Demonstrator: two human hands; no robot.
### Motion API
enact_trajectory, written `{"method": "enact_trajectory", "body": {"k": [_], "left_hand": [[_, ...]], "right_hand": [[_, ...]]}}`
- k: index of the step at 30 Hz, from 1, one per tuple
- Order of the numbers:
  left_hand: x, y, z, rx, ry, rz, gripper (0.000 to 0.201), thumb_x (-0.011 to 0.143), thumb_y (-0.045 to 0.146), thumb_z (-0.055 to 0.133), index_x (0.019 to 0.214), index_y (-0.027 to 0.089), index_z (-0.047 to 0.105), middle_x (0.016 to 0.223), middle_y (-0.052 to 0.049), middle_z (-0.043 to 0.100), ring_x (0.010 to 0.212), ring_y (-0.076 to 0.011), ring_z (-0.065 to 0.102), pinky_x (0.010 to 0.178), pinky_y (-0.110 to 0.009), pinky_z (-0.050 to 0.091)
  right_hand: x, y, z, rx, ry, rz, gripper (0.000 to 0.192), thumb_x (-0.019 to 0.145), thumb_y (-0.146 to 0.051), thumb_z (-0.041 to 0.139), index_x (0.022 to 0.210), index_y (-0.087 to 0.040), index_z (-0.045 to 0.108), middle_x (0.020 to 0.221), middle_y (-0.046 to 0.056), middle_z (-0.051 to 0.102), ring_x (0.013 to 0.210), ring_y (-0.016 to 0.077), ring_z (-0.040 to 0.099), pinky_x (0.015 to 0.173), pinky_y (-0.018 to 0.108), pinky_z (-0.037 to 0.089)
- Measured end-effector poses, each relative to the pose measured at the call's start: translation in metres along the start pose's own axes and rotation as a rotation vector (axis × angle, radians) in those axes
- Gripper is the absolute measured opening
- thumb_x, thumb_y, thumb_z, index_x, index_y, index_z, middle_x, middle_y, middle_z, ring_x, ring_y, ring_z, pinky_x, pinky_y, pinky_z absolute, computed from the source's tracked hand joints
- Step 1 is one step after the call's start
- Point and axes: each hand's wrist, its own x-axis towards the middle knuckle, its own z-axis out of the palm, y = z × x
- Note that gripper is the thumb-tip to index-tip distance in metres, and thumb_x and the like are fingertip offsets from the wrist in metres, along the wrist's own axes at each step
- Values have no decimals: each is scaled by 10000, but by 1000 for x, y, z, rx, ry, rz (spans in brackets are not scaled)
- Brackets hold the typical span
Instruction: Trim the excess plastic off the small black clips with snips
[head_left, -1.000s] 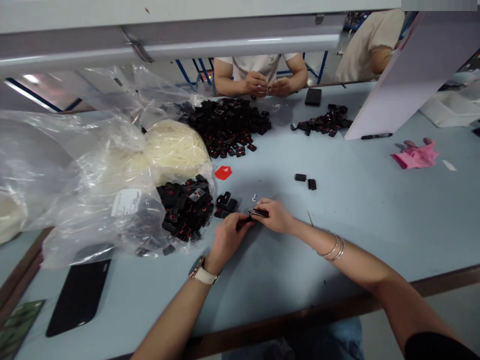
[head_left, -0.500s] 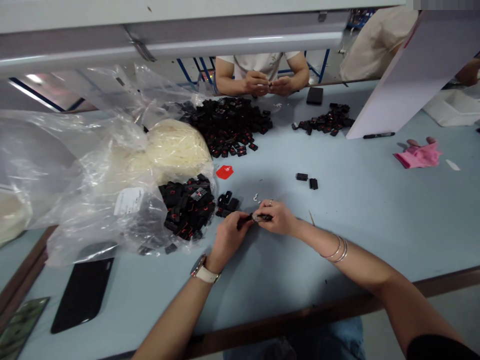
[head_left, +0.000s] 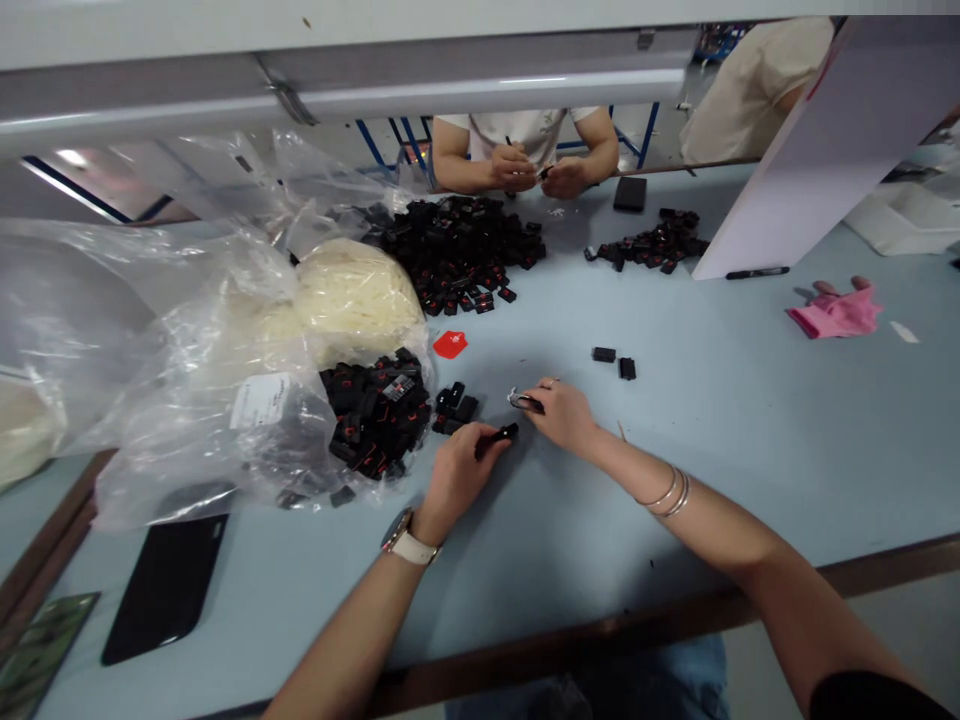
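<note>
Black plastic piece (head_left: 501, 437) pinched at tips of left hand (head_left: 454, 474), fingers closed round it. Just right of that grip, apart from it, right hand (head_left: 564, 412) closed on second small dark part (head_left: 525, 403), white bit at its end. Left of both grips: loose black pieces (head_left: 453, 407), bagged pile (head_left: 371, 410) behind. Beyond: two strays (head_left: 613, 361), big heap (head_left: 457, 250), co-worker's hands (head_left: 536, 170). Risk, as judged: fingertip-only hold, so piece could slip and get lost among identical loose ones.
</note>
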Motion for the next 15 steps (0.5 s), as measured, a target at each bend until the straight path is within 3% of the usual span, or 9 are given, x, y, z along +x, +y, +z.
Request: {"method": "enact_trajectory", "body": {"k": [5,10,15], "left_hand": [[0,0,0,-8,3,15,178,872,356,583,820,188,613,722,-15,669,612,-143,632,579,-249,514],[-1,-2,1,-23,18,21,183,876,360,576,826,187,608,716,-15,664,612,-147,637,582,-254,518],[-1,-1,0,-24,17,30,190,884,366,568,836,187,605,728,-19,670,616,-148,638,586,-256,520]], "right_hand": [[4,0,6,16,-33,-68,208,920,-264,525,960,-212,722,966,63,668,796,158,609,685,260,407],[-2,4,12,278,76,-186,159,881,-162,551,955,-155,692,927,64,668,854,151,608,766,246,428],[-9,3,14,461,37,-282,113,875,-200,570,862,-142,665,845,48,648,749,132,577,712,236,430]]}}
